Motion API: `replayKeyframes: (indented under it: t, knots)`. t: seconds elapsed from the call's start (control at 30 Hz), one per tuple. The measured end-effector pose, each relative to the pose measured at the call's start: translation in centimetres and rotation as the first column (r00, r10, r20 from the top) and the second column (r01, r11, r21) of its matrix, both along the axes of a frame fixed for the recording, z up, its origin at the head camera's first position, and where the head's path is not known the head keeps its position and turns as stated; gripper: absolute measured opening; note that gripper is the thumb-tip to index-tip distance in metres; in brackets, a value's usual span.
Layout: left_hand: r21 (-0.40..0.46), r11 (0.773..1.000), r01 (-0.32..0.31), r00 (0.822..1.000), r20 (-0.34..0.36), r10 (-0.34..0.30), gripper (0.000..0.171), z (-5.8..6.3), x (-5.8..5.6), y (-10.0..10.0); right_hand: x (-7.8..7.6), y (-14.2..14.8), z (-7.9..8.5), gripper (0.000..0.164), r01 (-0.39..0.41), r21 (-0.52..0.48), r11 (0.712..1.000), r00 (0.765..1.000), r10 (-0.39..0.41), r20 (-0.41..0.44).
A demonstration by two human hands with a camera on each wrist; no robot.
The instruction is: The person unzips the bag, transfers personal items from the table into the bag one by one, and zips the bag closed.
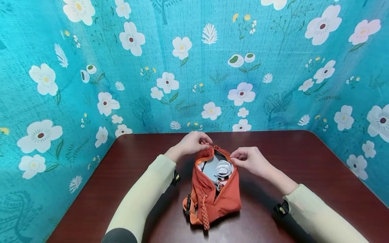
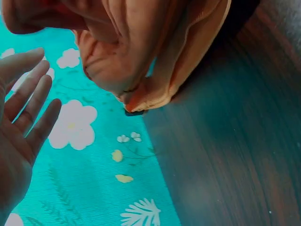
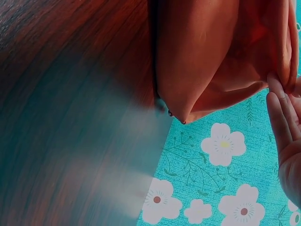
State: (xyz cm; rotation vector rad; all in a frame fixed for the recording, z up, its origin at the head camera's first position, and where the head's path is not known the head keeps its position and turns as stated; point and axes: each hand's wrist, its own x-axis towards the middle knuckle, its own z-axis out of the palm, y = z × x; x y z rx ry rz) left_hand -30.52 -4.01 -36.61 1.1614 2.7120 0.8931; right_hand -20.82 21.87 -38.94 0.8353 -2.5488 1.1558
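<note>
An orange fabric sling bag (image 1: 226, 200) lies on the table with its zipper opening spread wide. Inside are a flat grey item (image 1: 209, 167), a coiled white cable (image 1: 223, 168) and a small red-and-white item (image 1: 221, 184). At the bag's far end is my left hand (image 1: 194, 142), beside the zipper's end; the left wrist view shows its fingers (image 2: 37, 103) fairly straight and spread, apart from the fabric. My right hand (image 1: 250, 159) pinches the opening's right edge between thumb and fingers. Its fingertips meet the fabric in the right wrist view.
Underneath is a dark reddish-brown wooden table (image 1: 136, 165). A braided orange cord (image 1: 205, 216) and a strap with a black buckle (image 1: 188, 204) lie at the bag's near left. Blue floral cloth (image 1: 194, 84) hangs behind and on both sides of the table.
</note>
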Motion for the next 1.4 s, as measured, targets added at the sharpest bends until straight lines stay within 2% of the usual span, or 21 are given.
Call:
replayKeyframes:
  t: [0.23, 0.4, 0.6, 0.77, 1.03, 1.3, 1.4]
  knots:
    - [-0.046, 0.999, 0.017, 0.994, 0.109, -0.012, 0.025, -1.1, -1.5, 0.4, 0.1, 0.0, 0.0, 0.010, 0.005, 0.012, 1.000, 1.000, -0.005, 0.015]
    - [-0.052, 0.998, 0.035, 0.994, 0.108, -0.029, 0.025, -2.2, -2.4, 0.3, 0.1, 0.2, 0.2, 0.009, 0.011, 0.027, 1.000, 1.000, -0.011, 0.025]
    - [-0.047, 0.999, 0.025, 0.994, 0.110, -0.020, 0.025, -2.8, -2.5, 0.1, 0.0, 0.1, 0.2, 0.009, 0.016, 0.038, 0.999, 1.000, -0.017, 0.025]
    - [-0.060, 0.998, -0.023, 0.991, 0.127, 0.030, 0.023, -3.4, -2.2, 0.2, 0.0, -0.1, 0.1, 0.009, 0.014, 0.031, 0.999, 1.000, -0.015, 0.016]
    - [-0.060, 0.996, -0.063, 0.995, 0.080, 0.068, 0.006, -4.3, -2.3, 0.5, 0.2, -0.2, -0.1, 0.010, 0.010, 0.028, 1.000, 1.000, -0.010, 0.002]
    - [-0.075, 0.996, -0.052, 0.998, -0.036, 0.049, 0.009, -3.6, -1.9, -0.2, 0.3, 0.0, 0.0, 0.009, 0.015, 0.040, 0.999, 1.000, -0.016, 0.005]
    - [-0.056, 0.997, -0.051, 0.997, -0.055, 0.048, 0.012, -3.2, -1.7, -0.5, 0.3, 0.1, 0.0, 0.011, 0.021, 0.028, 0.999, 1.000, -0.020, -0.005]
